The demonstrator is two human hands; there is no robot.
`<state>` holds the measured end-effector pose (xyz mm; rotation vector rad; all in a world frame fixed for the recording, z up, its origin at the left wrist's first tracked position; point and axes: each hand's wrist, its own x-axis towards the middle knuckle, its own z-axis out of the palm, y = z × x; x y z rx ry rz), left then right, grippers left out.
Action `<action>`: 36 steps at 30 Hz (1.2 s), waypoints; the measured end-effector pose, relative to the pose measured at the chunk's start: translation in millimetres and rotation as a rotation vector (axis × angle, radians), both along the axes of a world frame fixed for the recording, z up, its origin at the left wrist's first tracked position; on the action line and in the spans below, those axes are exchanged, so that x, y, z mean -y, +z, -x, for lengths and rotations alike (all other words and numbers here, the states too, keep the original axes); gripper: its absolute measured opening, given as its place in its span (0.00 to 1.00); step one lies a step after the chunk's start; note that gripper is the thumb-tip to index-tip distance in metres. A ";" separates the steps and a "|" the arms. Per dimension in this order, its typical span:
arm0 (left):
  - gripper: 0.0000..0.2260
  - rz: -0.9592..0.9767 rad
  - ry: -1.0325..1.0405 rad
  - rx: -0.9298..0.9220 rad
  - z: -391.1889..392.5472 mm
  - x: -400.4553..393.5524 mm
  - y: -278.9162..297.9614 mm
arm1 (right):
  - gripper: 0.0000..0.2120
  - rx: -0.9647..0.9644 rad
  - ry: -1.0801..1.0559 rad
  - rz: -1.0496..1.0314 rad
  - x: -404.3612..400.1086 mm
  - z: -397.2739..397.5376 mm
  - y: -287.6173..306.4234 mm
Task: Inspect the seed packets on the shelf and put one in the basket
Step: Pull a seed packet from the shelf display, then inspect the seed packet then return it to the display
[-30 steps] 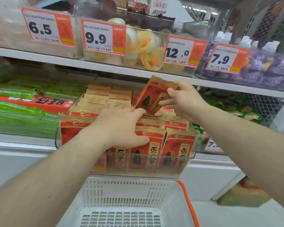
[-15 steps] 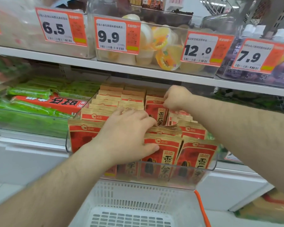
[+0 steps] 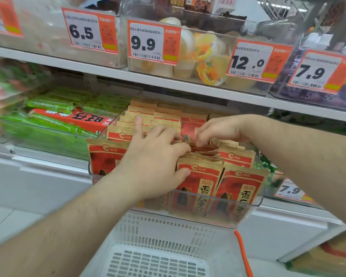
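Since the earlier frames the packet once lifted by the right hand (image 3: 220, 128) has been lowered back among the others, and that hand has been brought down close to the left hand (image 3: 154, 160). The sunflower seed packets (image 3: 200, 182) are stood upright in rows inside a clear plastic bin (image 3: 248, 204) on the shelf (image 3: 48, 168), long axes vertical, printed faces turned toward the viewer, sealed tan tops pointing up. The left grip is laid over the front rows, with the thumb pressed on the face of a front packet and the fingers curled over the packet tops, the index finger stretched toward the rear rows. The right grip is curled, fingertips dipped between packets in the middle of the bin; what is pinched there is hidden behind the left knuckles, so it cannot be told whether a packet is held. The lower parts of the front packets are blurred through the bin wall. Below, a white slotted basket (image 3: 158, 232) with an orange handle (image 3: 244, 254) is cut off by the bottom edge. Green snack packs (image 3: 48, 132) at left are smeared by motion. Price tags (image 3: 154, 43) are hung on the upper bins.
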<state>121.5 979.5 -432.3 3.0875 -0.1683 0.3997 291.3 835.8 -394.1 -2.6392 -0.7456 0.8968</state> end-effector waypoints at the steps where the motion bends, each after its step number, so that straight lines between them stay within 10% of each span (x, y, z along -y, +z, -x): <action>1: 0.24 -0.002 0.006 -0.006 0.2 0.2 0.1 | 0.13 0.098 0.017 0.036 -0.1 2.1 1.7; 8: 0.27 -0.026 0.061 -0.030 2.4 6.9 0.3 | 0.05 0.903 0.158 0.121 -5.6 34.8 3.2; 17: 0.30 0.337 0.019 0.234 23.6 8.7 9.9 | 0.10 1.294 -0.122 -0.719 20.0 80.5 31.6; 21: 0.30 0.657 0.020 0.451 36.6 10.8 28.4 | 0.08 1.205 -0.226 -1.066 28.4 102.1 55.5; 29: 0.04 1.088 -0.001 0.216 51.4 24.9 30.9 | 0.13 0.693 -0.007 -0.743 18.4 130.4 32.5; 36: 0.08 1.652 0.163 0.004 75.0 33.5 -13.8 | 0.10 0.528 -0.074 -0.713 31.0 166.7 -14.1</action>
